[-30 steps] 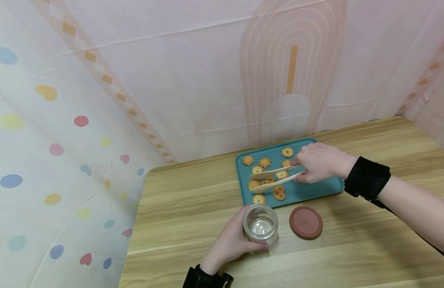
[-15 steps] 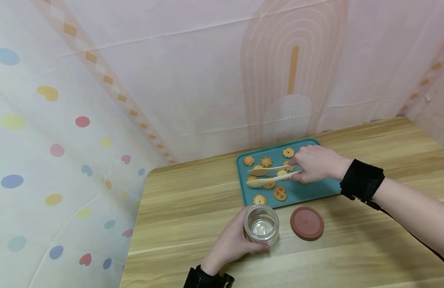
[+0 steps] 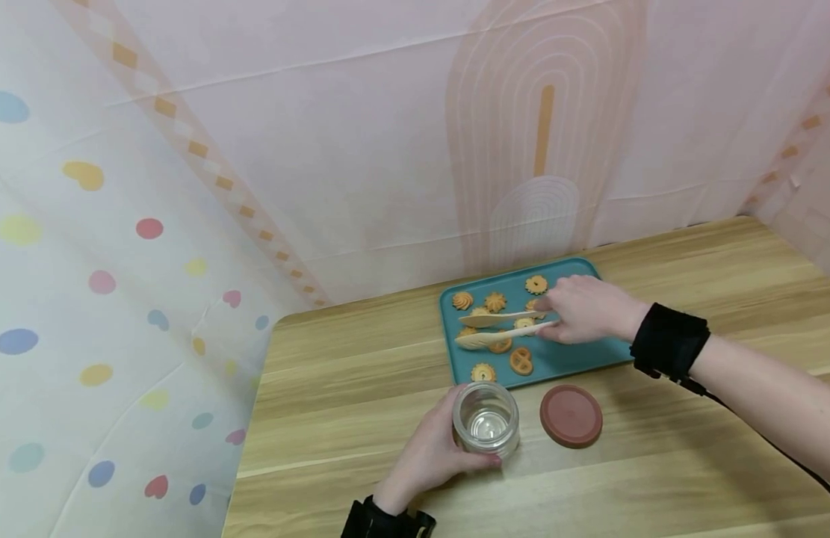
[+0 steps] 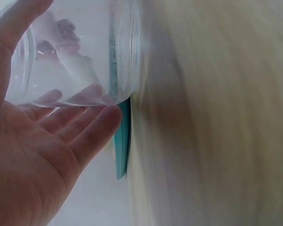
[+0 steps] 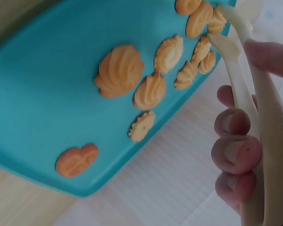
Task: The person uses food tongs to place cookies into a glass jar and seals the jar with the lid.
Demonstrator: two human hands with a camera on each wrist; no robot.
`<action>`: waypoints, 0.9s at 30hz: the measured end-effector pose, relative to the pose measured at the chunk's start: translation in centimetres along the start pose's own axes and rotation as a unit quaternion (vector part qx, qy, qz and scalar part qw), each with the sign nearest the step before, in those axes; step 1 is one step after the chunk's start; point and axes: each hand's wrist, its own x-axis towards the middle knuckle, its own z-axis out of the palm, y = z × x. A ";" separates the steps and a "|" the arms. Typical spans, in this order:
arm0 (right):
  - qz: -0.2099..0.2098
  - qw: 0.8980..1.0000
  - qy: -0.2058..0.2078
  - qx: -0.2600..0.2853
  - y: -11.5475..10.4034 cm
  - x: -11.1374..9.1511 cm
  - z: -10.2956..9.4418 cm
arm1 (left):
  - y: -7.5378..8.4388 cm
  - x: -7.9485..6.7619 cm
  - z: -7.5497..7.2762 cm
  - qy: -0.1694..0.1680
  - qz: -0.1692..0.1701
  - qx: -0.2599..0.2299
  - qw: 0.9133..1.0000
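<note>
1. Dotted pale cloth [image 3: 128, 299] hangs at left, beside a wooden table [image 3: 320, 433].
2. Left hand [image 3: 424, 452]: thumb and fingers curve round an upright glass jar [image 3: 487, 424], just in front of the blue-green tray [image 3: 569, 355].
3. Wooden tongs [image 3: 505, 335] extend over cookies [image 3: 495, 302] on the tray, tips apart; whether they touch any is unclear.
4. Reddish-brown lid [image 3: 571, 416] lies flat, right of the jar.
5. Right hand [image 3: 586, 308] pinches the tongs between thumb and fingers, above the tray.
</note>
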 end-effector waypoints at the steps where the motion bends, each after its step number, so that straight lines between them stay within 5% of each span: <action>1: -0.002 1.000 0.004 -0.001 -0.1 0.0 0.1 | 0.0 0.0 0.0 0.000 -0.001 0.000 1.000; 27: -0.003 1.000 0.001 0.003 -0.4 0.3 0.3 | 0.0 0.1 0.0 -0.001 0.010 0.000 1.000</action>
